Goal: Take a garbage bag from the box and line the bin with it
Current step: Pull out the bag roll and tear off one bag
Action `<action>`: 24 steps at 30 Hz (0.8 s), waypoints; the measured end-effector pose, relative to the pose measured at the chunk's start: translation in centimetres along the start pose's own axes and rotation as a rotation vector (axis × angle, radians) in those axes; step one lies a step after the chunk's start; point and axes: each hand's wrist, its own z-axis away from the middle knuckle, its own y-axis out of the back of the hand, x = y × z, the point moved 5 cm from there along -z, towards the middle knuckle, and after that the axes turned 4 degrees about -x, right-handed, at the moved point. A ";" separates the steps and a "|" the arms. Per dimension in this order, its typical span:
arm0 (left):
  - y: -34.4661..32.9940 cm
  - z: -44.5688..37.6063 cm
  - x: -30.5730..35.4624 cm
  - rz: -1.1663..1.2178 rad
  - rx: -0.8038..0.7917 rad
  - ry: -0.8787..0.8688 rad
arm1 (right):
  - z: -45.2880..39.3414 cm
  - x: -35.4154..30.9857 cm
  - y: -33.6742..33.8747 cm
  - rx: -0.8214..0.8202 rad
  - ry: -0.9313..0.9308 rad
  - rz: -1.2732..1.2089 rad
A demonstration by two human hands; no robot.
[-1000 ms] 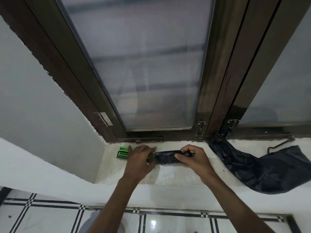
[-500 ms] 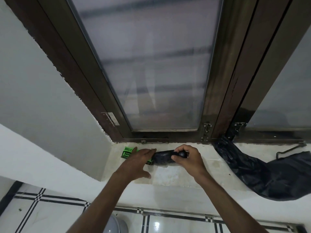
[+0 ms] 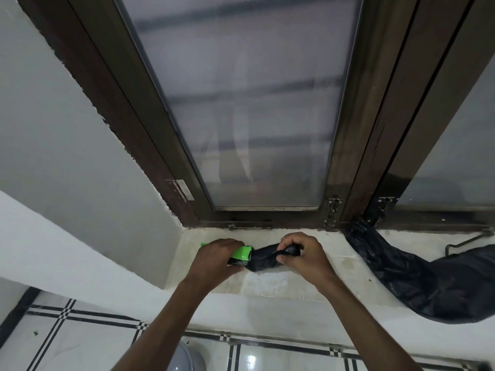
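Our left hand clamps the small green cardboard box while our right hand pinches the rolled black plastic bag — we should pull straight out, steadily.

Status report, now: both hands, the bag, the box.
Left hand grips green box on sill. Right hand pinches black bag roll at box mouth. Loose black bag lies right, clear.
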 end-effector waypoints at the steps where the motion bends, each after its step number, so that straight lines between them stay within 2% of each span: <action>1: -0.1 0.1 0.2 0.007 -0.005 -0.009 | -0.1 0.0 -0.1 -0.014 -0.004 -0.024; 8: 0.3 0.2 1.2 0.061 0.037 -0.005 | -0.4 0.5 0.1 -0.008 -0.079 -0.308; 12: 0.1 -0.4 2.6 0.044 0.043 -0.024 | 0.3 1.0 -2.8 0.070 -0.119 -0.273; 16: -0.7 -0.1 2.4 0.061 0.038 -0.017 | 1.0 2.0 -3.7 0.158 -0.076 -0.268; 18: -0.8 0.0 2.4 0.074 0.058 -0.017 | 1.4 1.9 -4.3 0.089 -0.061 -0.237; 22: -1.0 -0.1 2.4 0.102 0.064 -0.024 | 2.4 1.4 -6.3 -0.203 -0.039 -0.061; 24: -1.1 -0.1 2.2 0.148 0.049 -0.008 | 2.0 1.0 -5.7 -0.182 -0.030 -0.063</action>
